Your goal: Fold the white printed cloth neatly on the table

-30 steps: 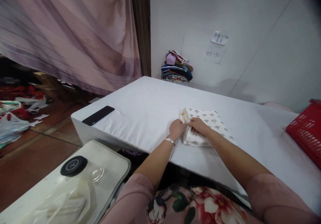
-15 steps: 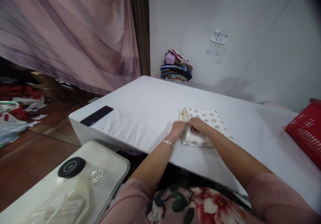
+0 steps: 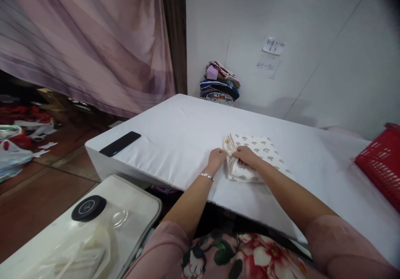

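On the white-covered table [image 3: 184, 141] lies a folded white cloth [image 3: 268, 150] printed with grey shapes. Its layered left edge faces my left hand [image 3: 217, 158], whose fingers are pinched on the cloth's edge. A silver bracelet [image 3: 206, 175] circles that wrist. My right hand [image 3: 246, 156] grips the cloth just right of the layered edge, with its fingers curled and partly tucked out of sight against the fabric. The two hands are a short way apart.
A black phone [image 3: 120, 144] lies at the table's left end. Folded fabrics [image 3: 220, 85] are stacked by the wall. A red basket [image 3: 383, 158] stands at the right. On a lower white surface [image 3: 134, 204] are a black round object [image 3: 89, 208] and a plastic bag [image 3: 84, 250].
My left hand has moved slightly left, away from the right hand, drawing at the cloth's edge. My right hand has hardly moved.
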`<control>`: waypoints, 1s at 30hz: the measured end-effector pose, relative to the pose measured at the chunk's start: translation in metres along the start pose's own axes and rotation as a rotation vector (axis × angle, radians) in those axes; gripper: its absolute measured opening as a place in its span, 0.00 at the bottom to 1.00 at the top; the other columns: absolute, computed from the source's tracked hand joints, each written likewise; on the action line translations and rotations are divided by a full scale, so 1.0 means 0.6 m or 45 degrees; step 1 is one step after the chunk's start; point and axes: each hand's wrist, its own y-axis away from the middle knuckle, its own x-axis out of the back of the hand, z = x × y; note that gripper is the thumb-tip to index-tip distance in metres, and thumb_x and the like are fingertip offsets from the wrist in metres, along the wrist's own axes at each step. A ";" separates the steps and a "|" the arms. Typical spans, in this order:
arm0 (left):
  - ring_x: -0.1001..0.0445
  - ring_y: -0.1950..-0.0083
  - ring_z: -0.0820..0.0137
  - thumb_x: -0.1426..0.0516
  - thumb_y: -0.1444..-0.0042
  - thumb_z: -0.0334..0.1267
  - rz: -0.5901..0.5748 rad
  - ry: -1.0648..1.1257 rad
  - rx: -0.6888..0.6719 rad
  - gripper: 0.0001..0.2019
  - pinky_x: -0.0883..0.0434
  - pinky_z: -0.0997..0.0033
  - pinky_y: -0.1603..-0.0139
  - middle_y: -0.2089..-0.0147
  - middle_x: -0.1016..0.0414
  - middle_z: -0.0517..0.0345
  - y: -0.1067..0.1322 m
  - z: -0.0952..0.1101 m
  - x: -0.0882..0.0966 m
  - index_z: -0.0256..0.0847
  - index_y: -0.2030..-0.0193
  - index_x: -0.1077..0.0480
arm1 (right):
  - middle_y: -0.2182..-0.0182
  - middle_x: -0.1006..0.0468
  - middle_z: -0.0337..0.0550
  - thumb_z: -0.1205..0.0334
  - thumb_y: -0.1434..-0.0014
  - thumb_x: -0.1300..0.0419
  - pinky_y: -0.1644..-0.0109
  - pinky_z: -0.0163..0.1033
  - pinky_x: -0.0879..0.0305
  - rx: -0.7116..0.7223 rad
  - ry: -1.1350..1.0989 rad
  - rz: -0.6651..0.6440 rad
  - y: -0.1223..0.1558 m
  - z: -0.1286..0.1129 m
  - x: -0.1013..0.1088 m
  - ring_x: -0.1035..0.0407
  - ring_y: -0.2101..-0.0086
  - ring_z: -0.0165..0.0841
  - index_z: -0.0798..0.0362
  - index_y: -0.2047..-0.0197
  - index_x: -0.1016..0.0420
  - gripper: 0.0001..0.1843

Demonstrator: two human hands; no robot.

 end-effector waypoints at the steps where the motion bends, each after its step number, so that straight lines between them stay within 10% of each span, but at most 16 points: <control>1: 0.30 0.67 0.71 0.43 0.52 0.37 0.027 -0.059 -0.026 0.04 0.38 0.74 0.67 0.69 0.26 0.57 -0.002 -0.001 0.000 0.39 0.74 0.31 | 0.91 0.34 0.33 0.61 0.47 0.39 0.86 0.27 0.50 -0.004 0.002 0.020 0.002 0.000 0.000 0.42 0.89 0.24 0.52 0.75 0.38 0.11; 8: 0.27 0.63 0.66 0.42 0.51 0.41 -0.019 -0.441 -0.093 0.08 0.38 0.72 0.67 0.64 0.23 0.53 -0.011 -0.001 -0.011 0.39 0.68 0.28 | 0.91 0.35 0.33 0.60 0.48 0.39 0.84 0.27 0.50 0.017 0.023 0.062 0.007 -0.003 -0.002 0.41 0.89 0.24 0.53 0.75 0.37 0.11; 24: 0.28 0.65 0.69 0.48 0.47 0.34 -0.029 -0.359 -0.170 0.11 0.39 0.74 0.68 0.70 0.24 0.53 -0.027 0.004 -0.025 0.37 0.76 0.27 | 0.89 0.33 0.34 0.63 0.48 0.43 0.81 0.30 0.46 0.065 0.124 0.102 0.010 -0.008 -0.005 0.36 0.86 0.28 0.52 0.73 0.36 0.05; 30: 0.28 0.72 0.70 0.52 0.40 0.46 -0.130 -0.268 -0.052 0.20 0.36 0.74 0.71 0.76 0.26 0.53 -0.038 0.009 -0.025 0.35 0.73 0.27 | 0.85 0.31 0.35 0.58 0.45 0.43 0.77 0.32 0.46 0.127 0.175 0.079 0.020 -0.009 -0.007 0.37 0.83 0.27 0.54 0.68 0.32 0.07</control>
